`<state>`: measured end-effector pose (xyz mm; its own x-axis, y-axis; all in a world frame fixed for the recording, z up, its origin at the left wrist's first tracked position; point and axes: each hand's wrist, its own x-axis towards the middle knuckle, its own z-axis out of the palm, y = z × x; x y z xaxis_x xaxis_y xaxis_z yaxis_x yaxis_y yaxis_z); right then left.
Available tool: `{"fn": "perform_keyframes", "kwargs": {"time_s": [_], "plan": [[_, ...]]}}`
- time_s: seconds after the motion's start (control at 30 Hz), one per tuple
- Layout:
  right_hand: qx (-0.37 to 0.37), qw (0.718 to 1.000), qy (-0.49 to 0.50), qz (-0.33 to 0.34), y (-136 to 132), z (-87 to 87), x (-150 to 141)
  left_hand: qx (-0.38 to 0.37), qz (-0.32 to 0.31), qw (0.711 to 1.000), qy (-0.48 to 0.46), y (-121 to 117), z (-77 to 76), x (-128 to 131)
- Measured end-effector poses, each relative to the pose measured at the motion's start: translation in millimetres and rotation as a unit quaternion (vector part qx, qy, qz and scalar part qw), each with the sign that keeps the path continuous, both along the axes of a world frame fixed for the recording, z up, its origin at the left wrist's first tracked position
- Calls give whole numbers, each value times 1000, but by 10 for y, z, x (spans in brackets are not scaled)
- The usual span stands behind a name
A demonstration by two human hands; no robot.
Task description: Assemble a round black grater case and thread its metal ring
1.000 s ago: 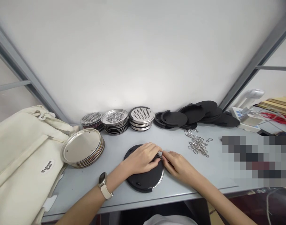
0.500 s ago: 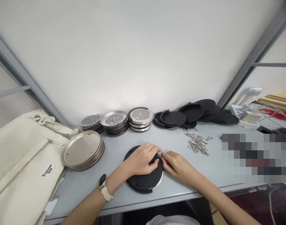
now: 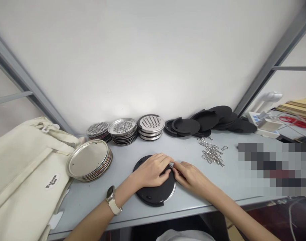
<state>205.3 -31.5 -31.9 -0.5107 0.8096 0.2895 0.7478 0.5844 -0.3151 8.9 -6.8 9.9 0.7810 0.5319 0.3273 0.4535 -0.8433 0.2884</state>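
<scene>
A black round disc [image 3: 155, 194] with a thin silvery rim at its right side lies flat near the table's front edge. Over its upper right part rests my left hand [image 3: 153, 170], thumb and fingers closed on the disc by the rim. Close against it, my right hand [image 3: 189, 175] is closed in a pinch at the same edge. A small shiny metal piece [image 3: 171, 164] shows between the two sets of fingertips; its kind is mostly hidden. Beyond my right hand lies a heap of wire spring clips [image 3: 213, 154].
Plain metal discs [image 3: 87, 159] are stacked at left beside a cream bag [image 3: 24, 174]. Along the wall stand stacks of perforated grater discs [image 3: 123, 128] and a pile of black round covers [image 3: 186, 127]. White devices [image 3: 267, 125] and red cord [image 3: 297, 121] are at far right.
The view has shifted very slightly. Both hands stay at the disc's upper right edge, with only a tiny movement of the fingers.
</scene>
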Motion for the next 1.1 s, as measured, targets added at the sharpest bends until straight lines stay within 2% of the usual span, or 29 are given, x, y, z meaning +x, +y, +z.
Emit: {"fn": "perform_keyframes", "kwargs": {"time_s": [0.37,1.1], "plan": [[-7,1000,1,-8,8,-37,-6,-12,-3,1000,-2,-6,21,-1],[-7,1000,-4,2,0,14,-23,-10,0,1000,3,-4,0,4]]}}
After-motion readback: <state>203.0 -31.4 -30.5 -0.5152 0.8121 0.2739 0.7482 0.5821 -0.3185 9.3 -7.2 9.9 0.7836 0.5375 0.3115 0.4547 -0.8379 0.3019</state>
